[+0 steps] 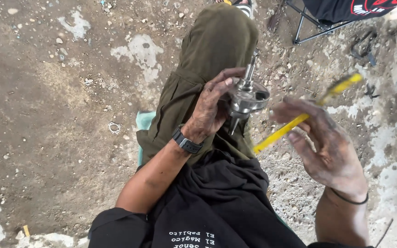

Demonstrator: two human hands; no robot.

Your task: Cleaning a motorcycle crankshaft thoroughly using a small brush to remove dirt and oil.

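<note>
My left hand, grimy and with a black watch on the wrist, grips a shiny metal crankshaft over my olive-trousered knee; its shafts point up and down. My right hand, also dirty and with a black band at the wrist, holds a long yellow tool, blurred, slanting from lower left to upper right just to the right of the crankshaft. The two are apart.
I sit over bare dirt and broken concrete strewn with pebbles. A small metal gasket lies on the ground to the left. A black folding chair frame stands at the top right, with dark scrap parts beside it.
</note>
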